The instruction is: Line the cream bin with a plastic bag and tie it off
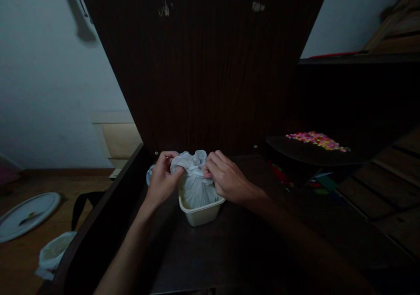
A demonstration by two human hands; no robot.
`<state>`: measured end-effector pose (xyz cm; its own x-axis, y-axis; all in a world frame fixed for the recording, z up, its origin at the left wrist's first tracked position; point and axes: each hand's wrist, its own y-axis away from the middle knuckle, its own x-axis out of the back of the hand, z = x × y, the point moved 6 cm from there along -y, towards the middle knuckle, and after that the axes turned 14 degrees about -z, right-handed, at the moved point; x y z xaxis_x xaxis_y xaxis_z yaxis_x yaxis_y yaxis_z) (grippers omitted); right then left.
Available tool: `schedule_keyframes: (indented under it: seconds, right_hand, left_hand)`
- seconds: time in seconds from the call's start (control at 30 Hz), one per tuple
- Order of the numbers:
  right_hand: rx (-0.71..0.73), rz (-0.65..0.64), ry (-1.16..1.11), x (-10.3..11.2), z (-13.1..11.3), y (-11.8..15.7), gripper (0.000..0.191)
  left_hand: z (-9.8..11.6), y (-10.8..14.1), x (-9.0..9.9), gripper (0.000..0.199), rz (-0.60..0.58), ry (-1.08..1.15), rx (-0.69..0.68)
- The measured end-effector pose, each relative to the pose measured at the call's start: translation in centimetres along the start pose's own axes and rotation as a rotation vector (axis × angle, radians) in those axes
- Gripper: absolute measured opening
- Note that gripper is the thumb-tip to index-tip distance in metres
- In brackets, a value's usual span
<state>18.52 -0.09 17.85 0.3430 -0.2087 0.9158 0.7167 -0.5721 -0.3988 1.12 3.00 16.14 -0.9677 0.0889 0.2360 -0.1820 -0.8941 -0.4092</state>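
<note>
The left hand (162,177) and right hand (226,179) pinch a white plastic bag (197,192) in a squarish cream tub (201,216), toward the dark wooden desk (190,255)'s back edge.

Bag (198,192): thin, crumpled, apparently plastic film. Tub (202,217): smooth, apparently plastic. Panel (203,76): dark wood grain, low sheen, two rough chipped patches. Wall (49,89): matt, smooth. Floor (16,268): wood-look.
</note>
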Motion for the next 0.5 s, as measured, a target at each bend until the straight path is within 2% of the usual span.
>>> schedule_keyframes:
  seconds: [0.2, 0.3, 0.5]
  right_hand:
    - [0.021, 0.129, -0.094, 1.5, -0.9, 0.2, 0.012]
    - [0.059, 0.12, 0.01, 1.1, -1.9, -0.1, 0.018]
    - [-0.019, 0.115, 0.182, -0.2, -1.6, -0.5, 0.017]
  left_hand:
    - [-0.4, -0.2, -0.6, 0.027, -0.025, 0.059, 0.032]
    - [-0.3, 0.0, -1.0, 0.029, -0.056, 0.105, 0.038]
    - [-0.4, 0.2, -1.6, 0.029, -0.135, 0.218, 0.102]
